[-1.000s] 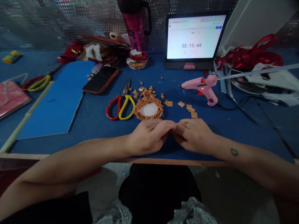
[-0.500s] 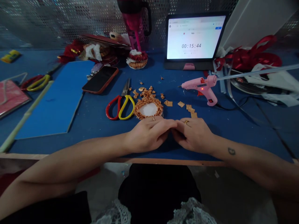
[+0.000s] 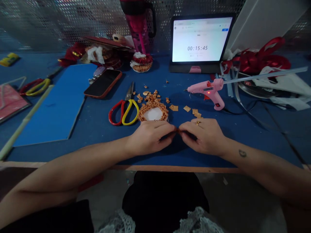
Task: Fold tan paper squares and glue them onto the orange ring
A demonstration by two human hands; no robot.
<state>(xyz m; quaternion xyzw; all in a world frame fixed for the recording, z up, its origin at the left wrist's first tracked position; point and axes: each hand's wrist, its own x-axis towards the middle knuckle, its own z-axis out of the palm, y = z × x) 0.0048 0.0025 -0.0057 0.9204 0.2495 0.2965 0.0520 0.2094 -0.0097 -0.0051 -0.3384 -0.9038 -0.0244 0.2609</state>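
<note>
My left hand (image 3: 153, 136) and my right hand (image 3: 202, 135) meet fingertip to fingertip near the table's front edge. Between both pinches shows a sliver of a small orange-brown ribbon piece (image 3: 178, 130); the fingers hide most of it. Just beyond my left hand lies a round white disc (image 3: 153, 114) bordered with a ruffled orange-brown ring (image 3: 142, 111), its near side covered by the hand. Crumpled brown bits (image 3: 152, 97) are heaped behind it. Several flat brown ribbon squares (image 3: 187, 108) lie scattered ahead of my right hand.
Red-and-yellow-handled scissors (image 3: 123, 111) lie left of the ring. A pink glue gun (image 3: 206, 89), its light lit, rests at right with its cord trailing. Behind stand a tablet (image 3: 200, 38) and a tumbler (image 3: 138, 26). A phone (image 3: 104, 84) and blue board (image 3: 57, 103) lie at left.
My fingertips have drawn slightly apart, and the sliver of brown ribbon now shows between them. The timer on the tablet has moved from 00:15:44 to 00:15:45.
</note>
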